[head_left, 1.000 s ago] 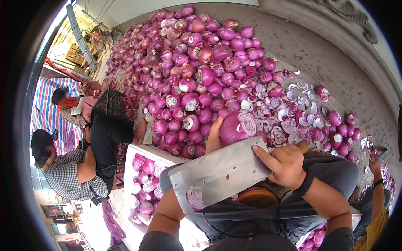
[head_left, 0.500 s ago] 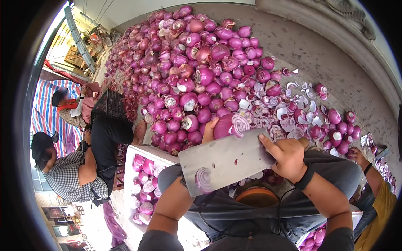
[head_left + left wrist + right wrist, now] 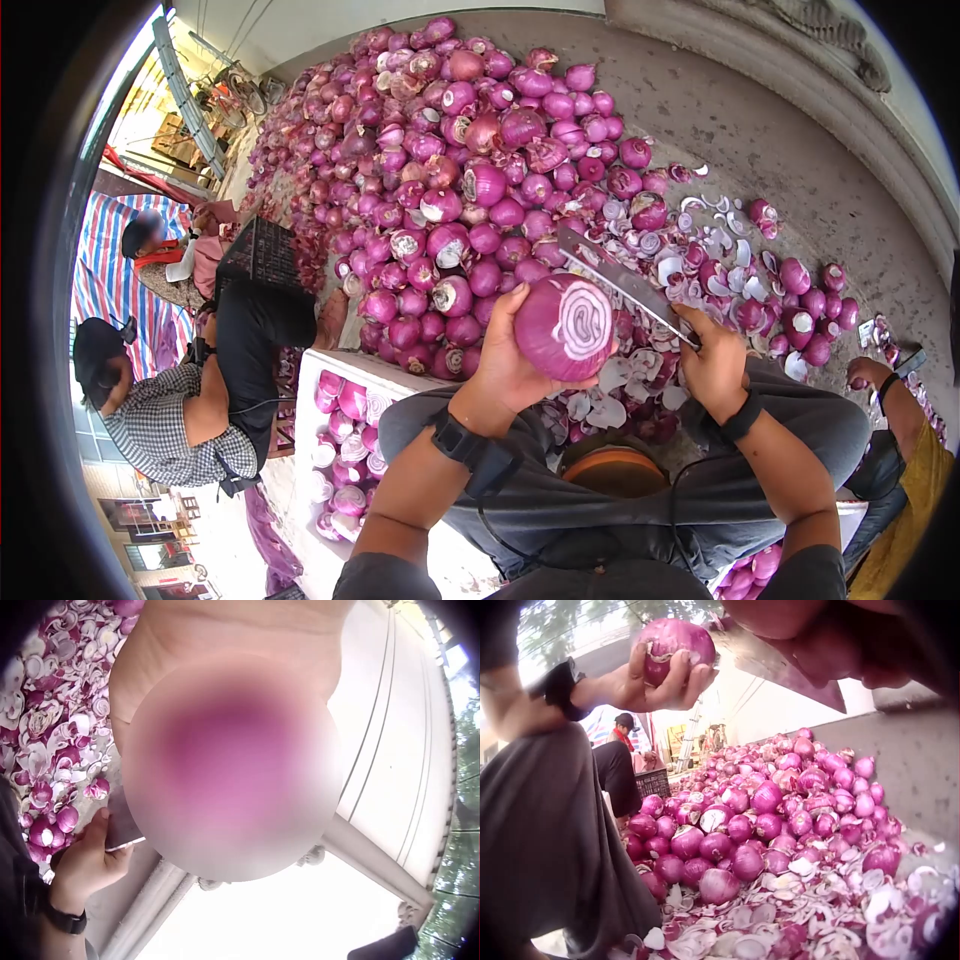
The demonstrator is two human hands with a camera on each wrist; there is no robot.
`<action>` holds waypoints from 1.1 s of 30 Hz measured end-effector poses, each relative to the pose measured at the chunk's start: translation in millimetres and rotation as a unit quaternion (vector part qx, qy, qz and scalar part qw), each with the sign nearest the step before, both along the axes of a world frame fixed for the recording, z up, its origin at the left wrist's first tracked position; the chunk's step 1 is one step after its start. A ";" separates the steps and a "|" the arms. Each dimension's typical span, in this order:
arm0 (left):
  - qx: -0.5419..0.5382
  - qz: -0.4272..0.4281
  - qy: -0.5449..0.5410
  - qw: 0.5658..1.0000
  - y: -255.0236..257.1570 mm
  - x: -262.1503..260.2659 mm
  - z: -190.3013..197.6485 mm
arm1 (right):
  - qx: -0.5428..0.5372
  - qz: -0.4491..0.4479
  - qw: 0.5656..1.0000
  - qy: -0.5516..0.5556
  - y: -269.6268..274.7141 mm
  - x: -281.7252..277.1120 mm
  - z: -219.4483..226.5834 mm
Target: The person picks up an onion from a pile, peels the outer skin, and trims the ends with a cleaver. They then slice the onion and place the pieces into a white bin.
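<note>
My left hand (image 3: pixel 495 372) grips a large red onion (image 3: pixel 540 335) above my lap, its ringed cut face turned up and to the right. In the right wrist view, fingers curl round the onion (image 3: pixel 676 646) from below, its root end showing. The left wrist view has a blurred disc over the onion. Close to the right, my right hand (image 3: pixel 716 368) holds a cleaver (image 3: pixel 640 292) by its handle, blade edge-on and slanting up to the left. From the right wrist the broad blade (image 3: pixel 776 664) shows near the onion.
A big heap of red onions (image 3: pixel 440 160) spreads across the ground ahead, with trimmed slices and skins (image 3: pixel 600 395) before my knees. A white box (image 3: pixel 400 378) of cut onions stands left. Seated people (image 3: pixel 185 410) work on the left; another person's arm (image 3: pixel 905 420) reaches in at right.
The cleaver has swung up and right off the onion, turning edge-on, and the onion slice seen on its blade is gone from it. My left hand has lowered, tilting the onion's cut face upward.
</note>
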State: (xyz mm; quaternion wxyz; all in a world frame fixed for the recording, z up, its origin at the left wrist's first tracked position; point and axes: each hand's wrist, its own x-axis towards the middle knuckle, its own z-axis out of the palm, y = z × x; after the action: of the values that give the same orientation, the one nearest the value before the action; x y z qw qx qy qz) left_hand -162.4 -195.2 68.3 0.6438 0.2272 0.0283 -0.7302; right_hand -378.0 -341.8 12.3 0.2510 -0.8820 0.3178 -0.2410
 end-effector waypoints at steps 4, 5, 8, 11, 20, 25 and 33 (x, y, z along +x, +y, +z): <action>0.045 0.024 0.006 0.999 -5.9 -0.6 -8.3 | 0.028 -0.015 0.999 -0.037 8.2 5.8 3.8; 0.066 0.037 -0.016 0.997 -7.8 0.6 -8.0 | 0.027 -0.014 0.999 -0.038 9.9 8.4 14.6; 0.104 0.032 -0.087 0.990 -7.9 16.5 -36.9 | -0.053 0.072 0.994 -0.061 12.6 12.4 40.0; 0.125 -0.115 0.073 0.983 -3.8 51.4 -35.7 | -0.118 0.152 0.979 -0.072 20.3 16.5 51.2; 0.057 0.184 -0.188 0.963 -17.7 14.5 -32.1 | -0.169 0.213 0.957 -0.101 34.0 26.1 53.8; 0.085 0.206 -0.139 0.965 -15.7 16.8 -44.9 | -0.187 0.210 0.954 -0.101 34.1 27.8 53.2; 0.062 0.159 -0.106 0.980 -12.2 19.7 -38.0 | -0.203 0.197 0.957 -0.063 25.3 29.3 49.3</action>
State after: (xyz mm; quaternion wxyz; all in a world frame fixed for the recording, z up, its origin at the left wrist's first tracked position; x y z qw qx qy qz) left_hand -142.7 -207.4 30.3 0.7359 0.3351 0.0408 -0.5870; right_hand -348.7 -316.4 61.5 0.1287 -0.9425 0.0657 -0.3014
